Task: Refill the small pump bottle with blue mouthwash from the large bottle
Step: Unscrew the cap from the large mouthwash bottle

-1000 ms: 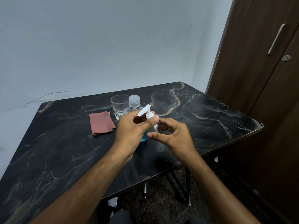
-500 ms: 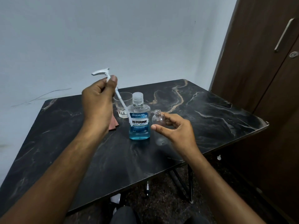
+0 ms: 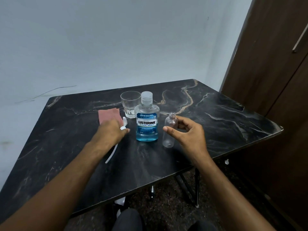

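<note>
I had lowered the pump head [image 3: 124, 124], left hand [image 3: 112, 133] grasping it, to the table [image 3: 66, 147]; right hand [image 3: 188, 134] fingers released beside the uncapped small bottle [image 3: 169, 132].

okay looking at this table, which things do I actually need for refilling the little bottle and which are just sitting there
Needed:
- small pump bottle, empty and open, by your right hand
- large mouthwash bottle, cap on
- pump head with its tube, under your left hand

Just sitting there:
- drinking glass, empty
- pink cloth
</note>
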`<control>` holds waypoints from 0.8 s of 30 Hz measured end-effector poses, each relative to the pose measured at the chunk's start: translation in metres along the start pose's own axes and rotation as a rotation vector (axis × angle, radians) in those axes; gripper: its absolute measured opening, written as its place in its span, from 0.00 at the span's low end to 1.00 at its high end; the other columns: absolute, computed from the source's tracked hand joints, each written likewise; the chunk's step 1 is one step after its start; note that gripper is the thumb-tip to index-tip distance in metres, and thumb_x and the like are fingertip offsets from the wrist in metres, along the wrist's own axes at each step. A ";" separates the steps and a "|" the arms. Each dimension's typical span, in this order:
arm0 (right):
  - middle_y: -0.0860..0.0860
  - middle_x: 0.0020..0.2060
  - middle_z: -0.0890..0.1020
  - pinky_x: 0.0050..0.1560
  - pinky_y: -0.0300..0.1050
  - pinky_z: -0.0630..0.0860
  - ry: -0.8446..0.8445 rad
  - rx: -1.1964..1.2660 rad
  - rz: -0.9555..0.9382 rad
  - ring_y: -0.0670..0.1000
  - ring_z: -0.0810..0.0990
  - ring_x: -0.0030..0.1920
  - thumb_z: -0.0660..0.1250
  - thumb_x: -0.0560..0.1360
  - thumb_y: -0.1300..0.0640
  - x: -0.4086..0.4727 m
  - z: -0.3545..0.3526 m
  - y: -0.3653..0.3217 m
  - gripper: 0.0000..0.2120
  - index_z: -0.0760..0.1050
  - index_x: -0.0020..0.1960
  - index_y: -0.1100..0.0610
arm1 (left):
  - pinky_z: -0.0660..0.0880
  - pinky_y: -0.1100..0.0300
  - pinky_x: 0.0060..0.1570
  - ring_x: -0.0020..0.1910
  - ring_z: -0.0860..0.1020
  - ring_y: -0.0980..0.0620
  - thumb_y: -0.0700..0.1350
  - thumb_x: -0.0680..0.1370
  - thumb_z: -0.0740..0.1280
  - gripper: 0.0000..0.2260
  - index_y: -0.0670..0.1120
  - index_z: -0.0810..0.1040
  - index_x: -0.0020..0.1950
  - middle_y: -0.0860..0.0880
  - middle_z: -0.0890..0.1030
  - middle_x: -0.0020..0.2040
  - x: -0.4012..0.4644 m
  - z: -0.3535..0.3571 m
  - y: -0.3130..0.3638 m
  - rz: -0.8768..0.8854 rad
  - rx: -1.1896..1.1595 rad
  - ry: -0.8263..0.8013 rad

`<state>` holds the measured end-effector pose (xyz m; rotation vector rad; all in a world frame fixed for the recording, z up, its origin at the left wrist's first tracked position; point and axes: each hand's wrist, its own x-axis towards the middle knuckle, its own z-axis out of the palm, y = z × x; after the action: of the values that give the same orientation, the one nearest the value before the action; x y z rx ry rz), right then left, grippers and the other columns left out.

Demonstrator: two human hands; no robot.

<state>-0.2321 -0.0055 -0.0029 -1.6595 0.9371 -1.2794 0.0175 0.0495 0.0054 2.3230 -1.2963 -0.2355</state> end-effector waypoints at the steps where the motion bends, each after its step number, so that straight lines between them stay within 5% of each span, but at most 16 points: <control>1: 0.47 0.50 0.87 0.57 0.53 0.83 -0.001 -0.008 0.003 0.47 0.86 0.52 0.82 0.66 0.55 0.001 -0.001 0.000 0.21 0.83 0.57 0.52 | 0.62 0.59 0.30 0.32 0.73 0.52 0.54 0.76 0.74 0.14 0.45 0.80 0.38 0.49 0.75 0.31 0.001 0.002 -0.001 0.007 0.010 0.006; 10: 0.44 0.51 0.85 0.53 0.46 0.83 -0.022 -0.145 0.009 0.44 0.84 0.51 0.82 0.66 0.49 -0.002 0.001 0.008 0.22 0.81 0.57 0.50 | 0.62 0.60 0.28 0.29 0.73 0.55 0.57 0.71 0.77 0.15 0.47 0.82 0.36 0.52 0.75 0.26 0.001 0.014 -0.003 0.095 -0.008 0.042; 13: 0.43 0.50 0.85 0.51 0.40 0.82 -0.030 -0.155 0.008 0.42 0.83 0.50 0.82 0.65 0.49 -0.002 0.000 0.007 0.24 0.80 0.59 0.50 | 0.64 0.60 0.28 0.31 0.75 0.55 0.58 0.73 0.75 0.15 0.46 0.86 0.42 0.52 0.78 0.28 0.001 0.015 -0.003 0.093 -0.020 0.048; 19: 0.42 0.50 0.85 0.48 0.32 0.79 -0.018 -0.147 -0.009 0.41 0.83 0.50 0.82 0.65 0.51 -0.003 0.002 0.004 0.25 0.79 0.60 0.51 | 0.62 0.74 0.31 0.37 0.77 0.58 0.50 0.72 0.78 0.11 0.46 0.85 0.50 0.56 0.79 0.35 -0.014 0.003 0.003 0.190 -0.164 0.247; 24: 0.43 0.50 0.85 0.51 0.37 0.81 -0.029 -0.129 -0.034 0.41 0.84 0.50 0.82 0.65 0.49 -0.007 0.007 -0.002 0.24 0.80 0.58 0.51 | 0.72 0.75 0.38 0.36 0.76 0.61 0.43 0.73 0.77 0.07 0.50 0.85 0.50 0.52 0.81 0.42 -0.046 -0.009 0.025 0.271 -0.405 0.290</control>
<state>-0.2270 0.0028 -0.0045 -1.7955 0.9964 -1.2364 -0.0231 0.0794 0.0221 1.7495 -1.2626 -0.0599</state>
